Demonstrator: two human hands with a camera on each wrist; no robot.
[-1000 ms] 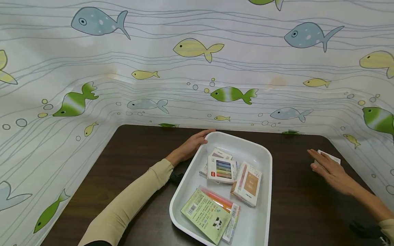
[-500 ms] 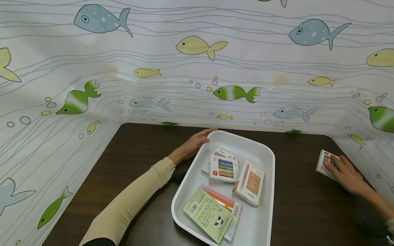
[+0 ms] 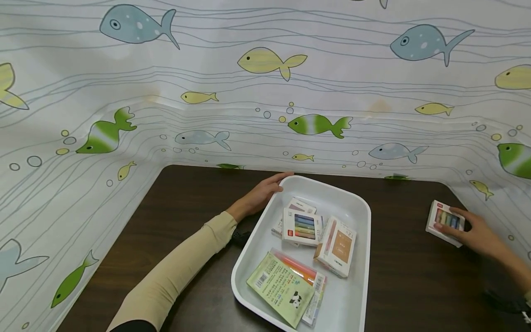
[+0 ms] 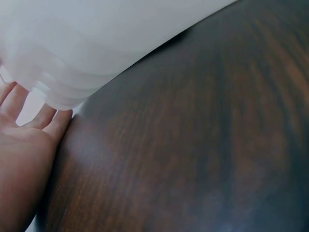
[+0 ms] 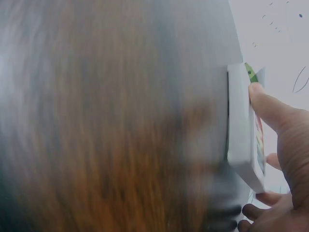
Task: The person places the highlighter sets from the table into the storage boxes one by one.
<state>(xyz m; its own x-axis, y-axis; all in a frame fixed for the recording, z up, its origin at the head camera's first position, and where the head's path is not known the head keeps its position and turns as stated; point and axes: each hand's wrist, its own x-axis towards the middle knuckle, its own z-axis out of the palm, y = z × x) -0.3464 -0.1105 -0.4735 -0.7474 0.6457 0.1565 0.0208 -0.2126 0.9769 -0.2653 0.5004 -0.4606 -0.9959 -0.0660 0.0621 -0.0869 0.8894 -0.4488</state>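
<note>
My left hand (image 3: 259,196) holds the far left corner of a white plastic tray (image 3: 361,221), thumb by the rim. In the left wrist view its fingers (image 4: 58,123) reach the outer wall of the tray. Toward the table's right side, my right hand (image 3: 477,230) has thumb and fingers about a white box of crayons (image 3: 450,220), whose window shows coloured sticks. The right wrist view shows the thumb (image 5: 268,106) on the top edge of that box. Inside the tray lie another crayon box (image 3: 304,226), a white-and-brown box (image 3: 338,249) and a green panda packet (image 3: 280,288).
An orange-red packet (image 3: 300,269) lies partly under the green one, and a further box (image 3: 300,206) under the crayon box in the tray. The dark wooden table (image 3: 398,258) meets a fish-print cloth wall (image 3: 257,138) at the back and sides.
My right hand was stretched over the box of crayons, then came down on it. Now its fingers have shifted right and the window shows. The left hand stays at the tray.
</note>
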